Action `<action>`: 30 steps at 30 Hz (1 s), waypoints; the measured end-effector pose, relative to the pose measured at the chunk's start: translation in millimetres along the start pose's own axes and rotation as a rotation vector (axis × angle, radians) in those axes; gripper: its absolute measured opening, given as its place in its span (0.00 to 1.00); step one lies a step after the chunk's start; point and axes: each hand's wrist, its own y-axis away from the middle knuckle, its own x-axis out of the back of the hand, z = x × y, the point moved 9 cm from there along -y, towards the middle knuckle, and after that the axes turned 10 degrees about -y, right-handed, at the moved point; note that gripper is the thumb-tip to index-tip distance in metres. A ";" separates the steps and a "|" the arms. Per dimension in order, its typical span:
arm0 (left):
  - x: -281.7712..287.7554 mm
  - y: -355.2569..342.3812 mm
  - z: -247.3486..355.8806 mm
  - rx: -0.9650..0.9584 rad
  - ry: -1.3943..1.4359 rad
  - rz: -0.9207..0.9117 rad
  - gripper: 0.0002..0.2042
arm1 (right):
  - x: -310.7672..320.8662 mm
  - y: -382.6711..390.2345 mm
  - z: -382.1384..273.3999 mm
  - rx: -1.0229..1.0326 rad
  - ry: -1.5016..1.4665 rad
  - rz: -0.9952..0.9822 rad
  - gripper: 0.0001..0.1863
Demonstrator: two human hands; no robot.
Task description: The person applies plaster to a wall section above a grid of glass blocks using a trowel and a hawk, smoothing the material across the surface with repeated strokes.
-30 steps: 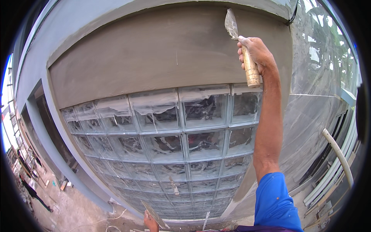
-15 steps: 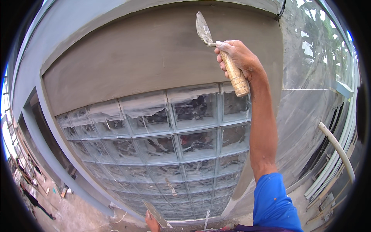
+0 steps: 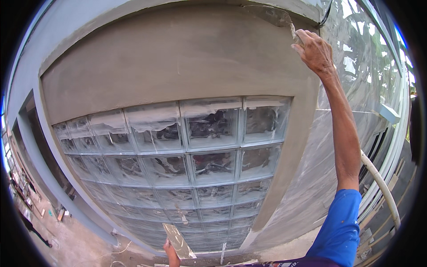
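Raised high at the upper right, my right hand is closed round a pointing trowel, its grip mostly hidden by the fingers. The trowel's blade lies along the top of the smooth grey-brown plaster, close under the overhanging edge. Low down near the front, my left hand grips a flat rectangular plate with pale smears on it. Between the hands stands a window of glass blocks, its upper row streaked with whitish plaster.
A pale curved frame borders the wall on the left. At the right, a grey streaked wall adjoins, with a bent pipe and several long white pipes beyond. Scattered scraps lie on the dusty floor.
My right hand has moved up and right with the trowel, whose blade has swung from upright to lying against the top of the plaster. The plate in my left hand now shows more.
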 end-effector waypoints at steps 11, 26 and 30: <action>-33.7 21.2 -30.4 0.070 0.086 -0.048 0.12 | -1.3 -43.8 3.0 0.162 0.178 0.041 0.13; 0.0 10.1 -101.6 0.085 0.093 0.015 0.19 | 8.4 -23.2 52.7 0.075 0.290 0.005 0.13; -4.4 13.0 -89.5 0.051 0.036 0.011 0.16 | 14.0 -9.2 83.5 0.024 0.305 -0.025 0.14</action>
